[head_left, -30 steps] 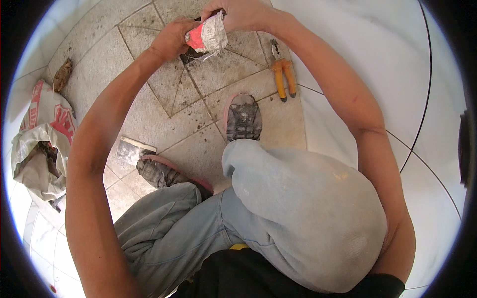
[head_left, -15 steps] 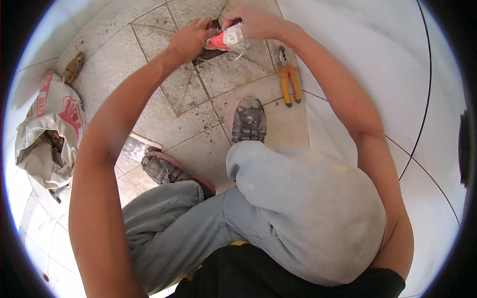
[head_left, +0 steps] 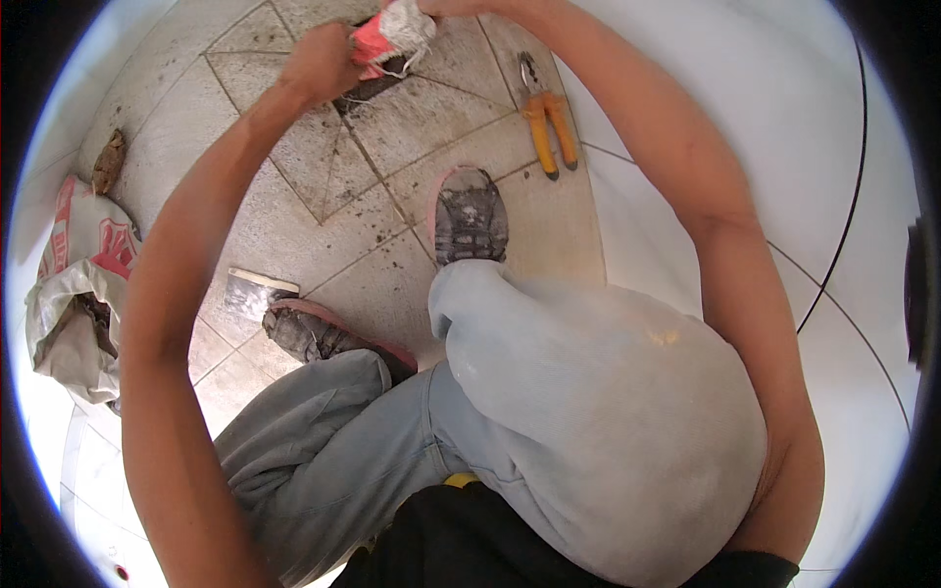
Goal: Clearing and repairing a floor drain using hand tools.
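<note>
A crumpled red-and-white bundle (head_left: 407, 29), which looks like woven plastic sack material with loose white strands, is held over a dark square opening (head_left: 375, 86) in the tiled floor. My left hand (head_left: 321, 63) is closed on its red left side, the fingertips partly hidden behind it. Near the upper edge, my right hand (head_left: 453, 6) is cut off by the frame and seems to grip the white end. Yellow-handled pliers (head_left: 545, 122) lie on the floor to the right of the bundle.
Dirt crumbs dot the floor tiles (head_left: 431, 118). On the left stands an open red-and-white sack (head_left: 74, 294), with a brown lump (head_left: 109, 162) beyond it. A flat block (head_left: 257, 292) lies beside my left shoe (head_left: 323, 333). White wall panels (head_left: 765, 118) rise on the right.
The view has shifted, so the floor and pliers appear farther up and left. Both hands have moved toward the upper edge with the bundle; more of the right hand is cut off.
</note>
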Demonstrator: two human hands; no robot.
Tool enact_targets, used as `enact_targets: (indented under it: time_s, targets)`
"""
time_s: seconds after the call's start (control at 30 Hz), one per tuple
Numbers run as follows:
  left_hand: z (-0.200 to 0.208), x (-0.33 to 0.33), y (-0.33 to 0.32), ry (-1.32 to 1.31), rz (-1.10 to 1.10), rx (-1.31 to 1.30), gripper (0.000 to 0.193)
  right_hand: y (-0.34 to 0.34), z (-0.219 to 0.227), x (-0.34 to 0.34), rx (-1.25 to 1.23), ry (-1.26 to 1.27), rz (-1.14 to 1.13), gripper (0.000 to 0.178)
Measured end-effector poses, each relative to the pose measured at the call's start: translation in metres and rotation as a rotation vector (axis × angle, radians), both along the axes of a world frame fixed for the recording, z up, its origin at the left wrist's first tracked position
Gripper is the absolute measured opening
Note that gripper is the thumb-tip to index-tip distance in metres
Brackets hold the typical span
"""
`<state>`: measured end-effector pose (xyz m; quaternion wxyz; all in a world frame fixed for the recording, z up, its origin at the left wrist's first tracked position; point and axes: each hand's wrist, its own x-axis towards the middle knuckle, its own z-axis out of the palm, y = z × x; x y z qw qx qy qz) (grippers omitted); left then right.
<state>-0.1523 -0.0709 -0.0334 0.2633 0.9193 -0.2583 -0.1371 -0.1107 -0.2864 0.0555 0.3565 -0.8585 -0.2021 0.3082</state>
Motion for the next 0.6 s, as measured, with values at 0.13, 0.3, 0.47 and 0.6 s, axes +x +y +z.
enact_targets:
  time_s: [0.13,0.3,0.47,0.6]
  targets:
    - [0.017,-0.003,-0.011,0.003,0.008,0.206,0.031,0.006,0.008,0.003,-0.089,0.009,-0.026,0.022]
    - [0.017,-0.020,-0.017,-0.113,0.007,0.165,0.042,0.009,0.018,0.002,-0.149,-0.041,0.013,0.022]
    - [0.004,-0.029,-0.022,-0.233,0.172,-0.050,0.055,-0.001,0.002,0.014,-0.005,0.084,-0.015,0.021]
    - [0.000,-0.013,-0.014,-0.059,0.134,0.056,0.053,-0.003,-0.005,0.013,-0.010,0.032,0.017,0.021]
